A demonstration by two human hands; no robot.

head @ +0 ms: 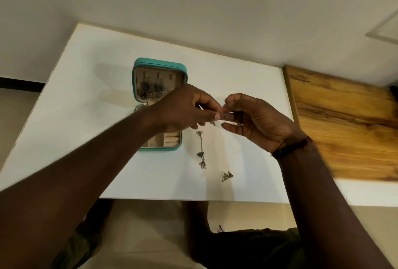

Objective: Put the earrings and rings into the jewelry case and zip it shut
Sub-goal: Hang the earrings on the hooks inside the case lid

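White tabletop (pixel 90 100): left hand (pixel 183 109) and right hand (pixel 256 118) meet fingertip to fingertip, pinching a small silver earring (pixel 226 115) between them. Beneath the left hand lies the open teal zip-around jewelry case (pixel 160 65); a long dangling silver earring (pixel 200 150) rests below both hands.

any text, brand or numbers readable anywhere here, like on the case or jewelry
None: no word, label, brand, number or sign can be read in this picture.
The teal jewelry case, open on the white table, shows no visible print.
The wooden board shows only grain.
The jewelry on the table bears nothing legible.
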